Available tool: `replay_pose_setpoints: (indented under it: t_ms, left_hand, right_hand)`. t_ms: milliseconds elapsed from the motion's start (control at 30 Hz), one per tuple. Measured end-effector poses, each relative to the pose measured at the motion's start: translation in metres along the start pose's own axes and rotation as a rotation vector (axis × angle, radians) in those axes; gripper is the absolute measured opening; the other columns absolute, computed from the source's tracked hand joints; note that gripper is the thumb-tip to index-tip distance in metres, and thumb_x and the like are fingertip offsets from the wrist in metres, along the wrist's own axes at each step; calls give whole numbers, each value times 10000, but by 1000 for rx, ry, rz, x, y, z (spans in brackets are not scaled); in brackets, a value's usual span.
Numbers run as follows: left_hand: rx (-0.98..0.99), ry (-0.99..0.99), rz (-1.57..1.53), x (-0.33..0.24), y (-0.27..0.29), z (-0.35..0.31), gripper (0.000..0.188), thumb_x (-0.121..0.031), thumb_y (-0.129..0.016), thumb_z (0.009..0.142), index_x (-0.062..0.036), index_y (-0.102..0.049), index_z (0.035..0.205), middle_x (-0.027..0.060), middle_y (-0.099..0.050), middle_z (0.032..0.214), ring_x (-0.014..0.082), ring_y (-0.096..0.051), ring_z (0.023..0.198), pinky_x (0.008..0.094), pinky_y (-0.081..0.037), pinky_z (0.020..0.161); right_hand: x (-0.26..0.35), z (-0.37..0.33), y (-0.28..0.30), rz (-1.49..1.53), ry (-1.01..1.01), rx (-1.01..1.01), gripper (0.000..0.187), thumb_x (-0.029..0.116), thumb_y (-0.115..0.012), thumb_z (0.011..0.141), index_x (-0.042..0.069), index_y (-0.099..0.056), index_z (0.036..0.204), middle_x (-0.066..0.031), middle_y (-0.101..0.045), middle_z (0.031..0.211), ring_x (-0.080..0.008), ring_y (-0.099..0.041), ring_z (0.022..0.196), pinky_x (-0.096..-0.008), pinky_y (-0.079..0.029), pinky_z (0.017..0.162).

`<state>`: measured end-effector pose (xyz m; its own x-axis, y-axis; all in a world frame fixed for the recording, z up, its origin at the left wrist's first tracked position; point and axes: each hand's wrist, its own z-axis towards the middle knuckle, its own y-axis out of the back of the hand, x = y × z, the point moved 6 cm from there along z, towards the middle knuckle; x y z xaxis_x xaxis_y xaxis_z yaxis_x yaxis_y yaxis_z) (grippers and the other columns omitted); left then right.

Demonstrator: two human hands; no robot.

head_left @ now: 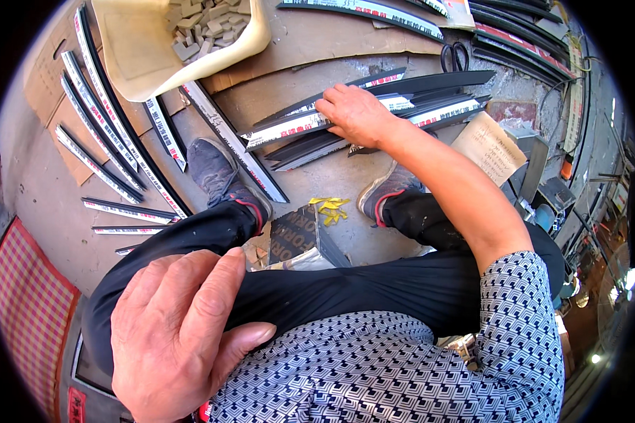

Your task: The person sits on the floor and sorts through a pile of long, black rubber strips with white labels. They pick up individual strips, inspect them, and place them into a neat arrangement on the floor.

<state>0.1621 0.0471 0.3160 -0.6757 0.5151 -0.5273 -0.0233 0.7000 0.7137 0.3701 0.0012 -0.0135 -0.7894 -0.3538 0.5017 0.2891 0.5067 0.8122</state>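
Observation:
My right hand (356,113) reaches over a pile of dark profile strips with printed white film. Its fingers curl down onto a film-covered strip (289,130) in that pile; the fingertips are partly hidden. Beneath it and to its right lie more dark strips (437,83), crossing at slight angles. My left hand (173,331) is raised close to the camera above my left thigh, away from the strips. Its fingers are loosely bent and the thumb stands apart, with nothing visible in it. Between my left shoe and the pile lies a long angled strip (236,144).
Several curved-looking strips (102,120) lie on the floor at left. A cream tub (130,67) of small beige blocks stands at the back. Yellow scraps (329,209) lie between my shoes. Scissors (454,56) and a written-on cardboard piece (488,149) are beyond and right of the pile.

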Motion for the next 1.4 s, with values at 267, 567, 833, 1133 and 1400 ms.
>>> replay_pose_setpoints:
  t_ms: [267, 567, 833, 1133, 1400]
  left_hand:
    - [12, 36, 0, -1, 3, -2, 667, -527, -751, 900, 31, -683, 1259, 194, -710, 1097, 383, -698, 938, 473, -565, 806]
    - [-1, 69, 25, -9, 10, -11, 660, -530, -755, 894, 15, -689, 1261, 168, -700, 1090, 369, -689, 954, 471, -560, 824]
    - [37, 57, 0, 0, 4, -4, 657, -534, -751, 903, 13, -685, 1262, 163, -700, 1090, 367, -684, 954, 468, -555, 825]
    - [46, 36, -13, 2, 4, -4, 640, -493, -780, 887, 11, -680, 1268, 162, -701, 1089, 364, -687, 942, 465, -555, 821]
    - [6, 27, -27, -6, 14, -13, 615, -400, -838, 860, -1, -669, 1296, 136, -698, 1115, 326, -683, 945, 434, -560, 827]
  right_hand:
    - [-24, -6, 26, -25, -59, -47, 472, 158, -848, 838, 69, -616, 1240, -137, -627, 1166, -361, -623, 1154, -463, -548, 983]
    - [-67, -6, 66, -86, -145, -132, 424, 174, -827, 868, 84, -616, 1225, -129, -624, 1207, -358, -624, 1185, -475, -545, 997]
    - [-110, -2, 72, -237, -235, -199, 442, 182, -831, 877, 106, -600, 1246, -111, -617, 1220, -334, -608, 1217, -462, -531, 1010]
    - [-114, 11, 69, -238, -302, -152, 433, 181, -826, 876, 106, -590, 1231, -108, -620, 1207, -324, -615, 1199, -461, -534, 999]
    - [-98, 10, 82, -206, -215, -225, 451, 133, -849, 810, 88, -585, 1173, -147, -607, 1137, -370, -618, 1129, -491, -545, 931]
